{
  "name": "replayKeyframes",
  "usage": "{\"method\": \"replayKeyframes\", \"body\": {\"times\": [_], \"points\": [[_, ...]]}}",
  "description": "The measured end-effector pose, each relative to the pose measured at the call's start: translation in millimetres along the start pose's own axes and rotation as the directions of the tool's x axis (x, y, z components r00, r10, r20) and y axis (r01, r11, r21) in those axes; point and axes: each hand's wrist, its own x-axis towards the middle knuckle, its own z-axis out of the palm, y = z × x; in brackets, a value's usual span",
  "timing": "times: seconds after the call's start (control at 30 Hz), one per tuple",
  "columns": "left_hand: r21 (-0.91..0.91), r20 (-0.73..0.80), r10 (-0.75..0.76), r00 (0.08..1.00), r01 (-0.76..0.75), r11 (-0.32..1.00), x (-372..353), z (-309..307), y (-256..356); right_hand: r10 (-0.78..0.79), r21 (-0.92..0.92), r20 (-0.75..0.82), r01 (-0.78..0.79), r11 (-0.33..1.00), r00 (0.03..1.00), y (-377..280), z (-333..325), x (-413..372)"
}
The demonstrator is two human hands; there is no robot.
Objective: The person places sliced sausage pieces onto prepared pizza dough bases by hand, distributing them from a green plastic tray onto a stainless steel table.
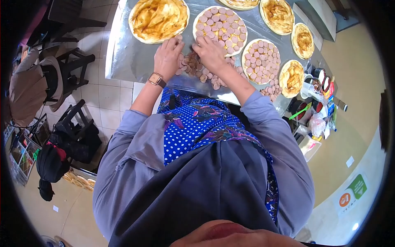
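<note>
My left hand [168,58], with a watch on its wrist, is at the lower edge of a sauce-covered round base [159,19]. Its fingers are pinched together, and a pink sausage slice [179,37] shows at their tips. Beside it, my right hand [210,54] has its fingers bent together near the left edge of a base topped with slices [220,29]; what they hold, if anything, is hidden. Loose sausage slices [190,65] lie below and between both hands on the metal table [123,53].
Another slice-topped base [261,61] and sauced bases [277,15] [291,78] stand to the right. Jars, a green-handled tool [300,112] and packets crowd the table's right end. Dark chairs [76,66] and a person in a black head covering [51,162] are at the left.
</note>
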Motion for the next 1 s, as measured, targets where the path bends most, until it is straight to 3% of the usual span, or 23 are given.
{"method": "replayKeyframes", "body": {"times": [0.1,0.23,0.3,0.4,0.43,0.5,0.53,0.57,0.6,0.67,0.8,0.87,0.9,0.97,1.0], "points": [[0.109,0.048,0.058,0.997,-0.063,0.992,15.9,-3.6,-5.6,0.019,0.003,0.107,-0.019,1.000,0.994,-1.1,-2.3,8.7],[0.167,0.106,0.094,0.990,-0.111,0.980,23.4,3.9,-13.3,0.024,-0.003,0.096,-0.024,1.000,0.995,-0.7,2.6,1.1],[0.189,0.097,0.138,0.986,-0.155,0.970,23.9,5.6,-13.4,-0.114,-0.032,0.031,0.115,0.993,0.993,-2.2,4.3,-0.7],[0.182,0.126,0.143,0.982,-0.164,0.969,22.8,4.4,-15.7,-0.182,-0.014,-0.075,0.182,0.983,0.980,0.2,9.3,9.0],[0.184,0.127,0.147,0.981,-0.169,0.968,22.8,3.1,-16.4,-0.180,-0.015,-0.078,0.179,0.984,0.981,-1.0,6.3,9.3],[0.044,0.063,0.122,0.991,-0.125,0.991,21.1,-1.6,-15.4,0.003,0.210,-0.063,0.011,0.978,0.998,-4.3,-2.5,10.5],[0.045,0.064,0.124,0.990,-0.127,0.991,19.8,-4.2,-13.2,0.005,0.211,-0.065,0.009,0.977,0.998,-2.6,-7.2,12.2],[-0.036,0.049,0.058,0.997,-0.056,0.998,17.9,-7.1,-10.8,0.284,0.503,-0.005,-0.243,0.829,0.959,1.4,-12.9,11.7],[-0.118,0.038,-0.012,0.999,0.016,0.993,16.4,-10.4,-8.8,0.509,0.721,0.135,-0.437,0.538,0.850,7.2,-17.3,9.6],[-0.190,0.047,-0.068,0.997,0.076,0.979,12.1,-13.6,-6.7,0.575,0.882,0.035,-0.296,0.367,0.818,56.9,9.2,0.7],[-0.331,0.094,-0.172,0.981,0.194,0.923,7.1,-14.2,1.2,0.593,0.841,0.062,-0.362,0.401,0.803,104.0,-9.8,0.9],[-0.361,0.111,-0.173,0.979,0.202,0.910,7.3,-10.0,3.1,0.590,0.586,0.264,-0.613,0.531,0.763,104.4,-24.3,9.3],[-0.389,0.130,-0.174,0.976,0.212,0.896,6.7,-8.1,4.0,0.589,0.587,0.265,-0.612,0.530,0.764,104.8,-23.3,9.7],[-0.435,0.123,-0.181,0.976,0.217,0.874,6.1,-4.5,5.4,0.590,0.349,0.111,-0.587,0.730,0.800,105.9,-20.6,11.7],[-0.481,0.115,-0.187,0.976,0.219,0.849,6.3,-3.8,6.4,0.589,0.350,0.112,-0.587,0.730,0.800,106.1,-16.3,9.6]]}}
